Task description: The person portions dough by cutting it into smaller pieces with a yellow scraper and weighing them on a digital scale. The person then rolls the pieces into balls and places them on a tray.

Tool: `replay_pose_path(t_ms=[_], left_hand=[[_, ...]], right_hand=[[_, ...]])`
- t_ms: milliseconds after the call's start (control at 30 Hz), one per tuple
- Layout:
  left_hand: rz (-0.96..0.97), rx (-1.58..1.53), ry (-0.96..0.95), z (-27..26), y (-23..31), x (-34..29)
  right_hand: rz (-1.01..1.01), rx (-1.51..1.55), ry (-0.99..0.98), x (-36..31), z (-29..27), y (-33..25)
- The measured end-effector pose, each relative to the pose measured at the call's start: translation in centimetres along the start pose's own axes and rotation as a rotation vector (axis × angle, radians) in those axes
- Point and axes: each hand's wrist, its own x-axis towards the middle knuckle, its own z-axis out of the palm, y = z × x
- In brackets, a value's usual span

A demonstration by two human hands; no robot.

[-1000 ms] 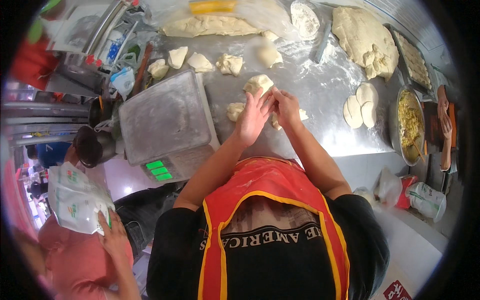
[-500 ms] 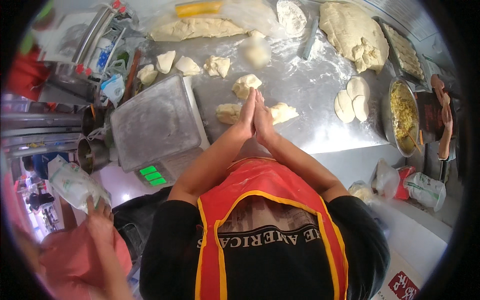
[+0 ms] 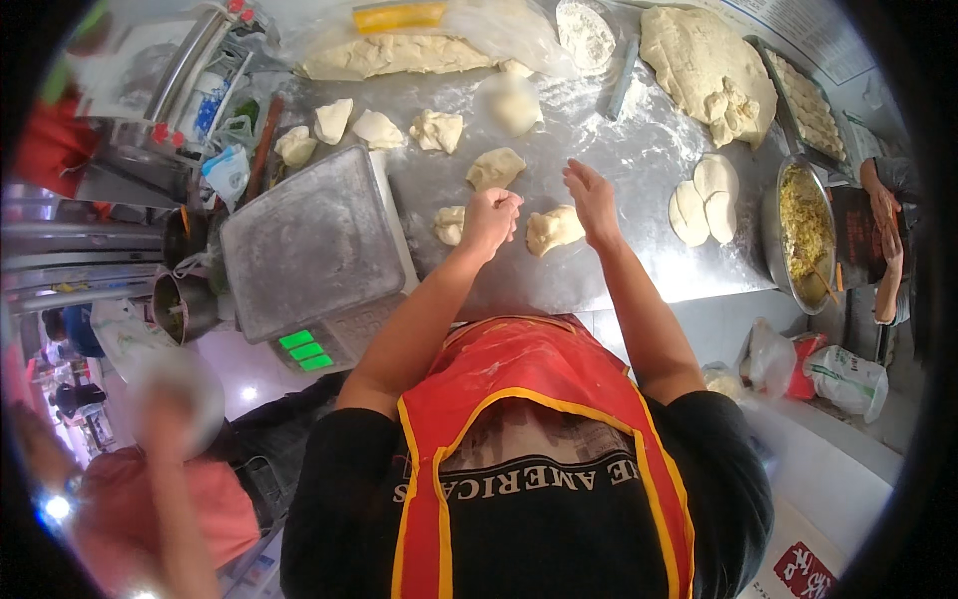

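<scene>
My left hand (image 3: 489, 222) is loosely curled over the metal work table (image 3: 639, 225), between two dough pieces; whatever may be inside its fingers is hidden. To its right, my right hand (image 3: 594, 200) is held with fingers stretched out and holds nothing. Between the two hands lies a dough piece (image 3: 554, 231). Just beyond the left hand sits another dough lump (image 3: 496, 168). A third dough chunk (image 3: 449, 225) is partly covered by the left hand. Farther back, several cut dough pieces (image 3: 436, 130) lie in a loose row.
A scale (image 3: 309, 245) stands left. A long dough slab (image 3: 399, 58) lies under plastic at the back, beside a flour bowl (image 3: 587, 35) and large dough mass (image 3: 704, 65). Flattened rounds (image 3: 714, 178) and a filling bowl (image 3: 801, 230) are right. Co-workers are at both sides.
My palms, pressed together before, have come apart: the left moved slightly left and curled, the right moved right with fingers straight. The co-worker's hand at left has moved and is blurred.
</scene>
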Motion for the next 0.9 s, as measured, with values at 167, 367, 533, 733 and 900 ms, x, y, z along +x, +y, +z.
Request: replay_pose_path(t_ms=[167,367,533,733,900], left_hand=[[-0.211,-0.115,0.08,-0.9,-1.4,0.8],[-0.075,0.076,0.152,-1.1,-0.6,-1.0],[0.257,0.195,0.306,-4.1,0.7,-3.9],[0.417,-0.007,0.571,-9.7,4.2,-10.9],[0.547,0.285,1.109,-20.6,1.8,-18.0]], right_hand=[[-0.364,-0.623,0.061,-4.3,-1.9,1.8],[-0.68,-0.985,-0.105,-7.4,1.7,6.1],[-0.549,-1.08,0.237,4.4,7.6,3.9],[-0.492,-1.239,0.015,4.8,7.6,5.5],[-0.377,-1.192,-0.106,-5.1,2.3,5.7]])
